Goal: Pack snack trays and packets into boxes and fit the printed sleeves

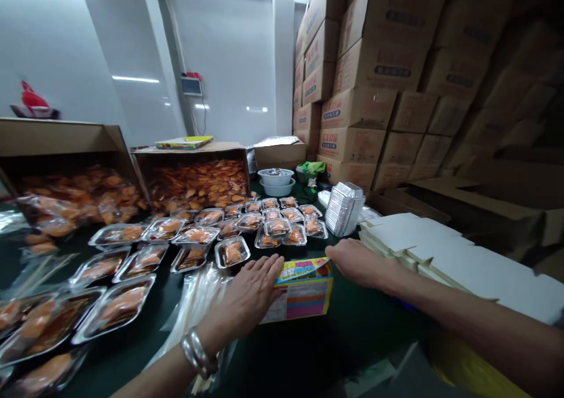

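Note:
A small printed carton point(307, 300), yellow, blue and pink, stands on the dark green table in front of me. My left hand point(251, 292), with metal bangles on its wrist, grips the carton's left end, fingers along the top and thumb toward the front. At the top right corner, my right hand point(351, 262) is closed on the edge of the carton's lid flap, which sits slightly tilted. Inside the carton cannot be seen. Left of it lie clear plastic bags with wooden sticks point(198, 298). Foil trays of orange-brown packed food point(232, 251) stand beyond.
Two large cardboard boxes of wrapped food point(198, 181) stand behind the trays. Stacked foil trays point(345, 209) and flat white cartons point(458, 257) lie to the right. Pale bowls point(276, 181) sit at the back. Tall stacks of brown boxes point(356, 110) line the right wall.

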A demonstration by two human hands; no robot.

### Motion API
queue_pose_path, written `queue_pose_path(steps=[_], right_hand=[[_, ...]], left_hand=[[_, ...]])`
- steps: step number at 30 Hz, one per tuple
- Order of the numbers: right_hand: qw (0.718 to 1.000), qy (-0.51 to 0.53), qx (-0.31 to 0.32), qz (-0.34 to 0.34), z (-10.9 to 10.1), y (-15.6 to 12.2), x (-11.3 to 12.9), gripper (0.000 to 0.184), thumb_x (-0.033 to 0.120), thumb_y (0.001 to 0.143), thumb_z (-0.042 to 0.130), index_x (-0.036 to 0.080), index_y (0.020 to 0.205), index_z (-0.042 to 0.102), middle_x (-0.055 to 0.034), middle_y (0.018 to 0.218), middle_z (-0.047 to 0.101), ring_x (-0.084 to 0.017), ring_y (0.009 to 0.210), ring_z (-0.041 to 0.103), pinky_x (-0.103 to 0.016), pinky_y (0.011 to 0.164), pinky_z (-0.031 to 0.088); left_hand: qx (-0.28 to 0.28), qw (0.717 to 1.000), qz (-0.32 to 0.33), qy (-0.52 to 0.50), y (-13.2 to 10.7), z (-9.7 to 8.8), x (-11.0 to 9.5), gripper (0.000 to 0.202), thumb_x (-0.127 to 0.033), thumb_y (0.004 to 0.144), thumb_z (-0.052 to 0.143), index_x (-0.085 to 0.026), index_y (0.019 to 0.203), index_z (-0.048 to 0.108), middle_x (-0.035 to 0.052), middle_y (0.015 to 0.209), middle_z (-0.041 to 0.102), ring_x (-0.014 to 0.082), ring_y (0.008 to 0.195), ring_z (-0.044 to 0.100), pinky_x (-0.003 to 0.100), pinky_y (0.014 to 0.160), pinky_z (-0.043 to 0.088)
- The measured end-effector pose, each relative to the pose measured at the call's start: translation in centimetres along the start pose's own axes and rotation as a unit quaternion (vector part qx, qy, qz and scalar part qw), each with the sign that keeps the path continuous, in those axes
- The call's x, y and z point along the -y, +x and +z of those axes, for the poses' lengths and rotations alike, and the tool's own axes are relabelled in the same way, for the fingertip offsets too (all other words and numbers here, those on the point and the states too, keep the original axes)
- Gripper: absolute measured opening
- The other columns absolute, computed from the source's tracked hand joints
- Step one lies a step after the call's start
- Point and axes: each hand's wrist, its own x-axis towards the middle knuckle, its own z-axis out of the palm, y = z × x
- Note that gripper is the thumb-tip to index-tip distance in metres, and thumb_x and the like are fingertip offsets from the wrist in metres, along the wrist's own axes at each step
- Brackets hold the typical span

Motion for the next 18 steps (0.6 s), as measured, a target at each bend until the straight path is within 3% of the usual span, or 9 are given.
queue_pose_path(steps=[3, 6, 12, 16, 18], right_hand=[[0.995, 0.074, 0.05, 0.038, -0.8, 1.0, 0.1, 0.021, 0.001, 0.08, 0.048, 0.015, 0.081, 0.064, -0.0039, 0.066, 0.069, -0.018, 0.059, 0.065, -0.023, 0.052, 0.043], [0.986, 0.135, 0.068, 0.071, -0.4, 1.2, 0.0, 0.026, 0.001, 0.08, 0.044, 0.016, 0.094, 0.06, 0.0018, 0.062, 0.068, -0.012, 0.049, 0.061, -0.019, 0.048, 0.04], [0.982, 0.125, -0.052, 0.13, 1.2, -0.1, 0.7, 0.02, 0.003, 0.078, 0.051, 0.012, 0.093, 0.062, -0.0135, 0.084, 0.07, -0.026, 0.08, 0.066, -0.03, 0.064, 0.042], [0.968, 0.221, -0.046, 0.108, 2.1, -1.6, 0.1, 0.022, 0.019, 0.09, 0.046, 0.015, 0.097, 0.067, -0.0072, 0.084, 0.072, -0.02, 0.076, 0.067, -0.027, 0.065, 0.047], [0.933, 0.342, -0.064, 0.094, 3.4, -2.5, -0.1, 0.029, 0.031, 0.094, 0.045, 0.017, 0.105, 0.068, -0.0055, 0.094, 0.073, -0.02, 0.084, 0.067, -0.028, 0.071, 0.051]], left_hand=[[0.007, 1.0, -0.008, 0.007, -0.2, -0.2, -0.4, 0.049, -0.031, 0.1, 0.042, -0.012, 0.145, 0.036, 0.0173, 0.146, 0.047, 0.0326, 0.131, 0.048, 0.05, 0.104, 0.041], [0.015, 1.0, -0.017, 0.008, -0.2, -0.3, -0.6, 0.049, -0.032, 0.1, 0.043, -0.01, 0.144, 0.036, 0.0183, 0.147, 0.045, 0.0339, 0.131, 0.048, 0.052, 0.104, 0.041], [0.011, 1.0, -0.009, -0.001, 0.1, -0.4, -0.4, 0.048, -0.03, 0.1, 0.043, -0.01, 0.143, 0.037, 0.0182, 0.145, 0.048, 0.033, 0.129, 0.049, 0.05, 0.104, 0.041], [0.013, 1.0, -0.02, -0.005, 0.0, -0.2, -0.5, 0.048, -0.03, 0.1, 0.043, -0.009, 0.143, 0.038, 0.018, 0.146, 0.047, 0.0322, 0.13, 0.048, 0.049, 0.105, 0.039], [0.016, 1.0, -0.019, -0.009, 0.0, -0.1, -0.6, 0.049, -0.027, 0.099, 0.044, -0.009, 0.144, 0.037, 0.0172, 0.148, 0.045, 0.0318, 0.132, 0.046, 0.049, 0.106, 0.037]])
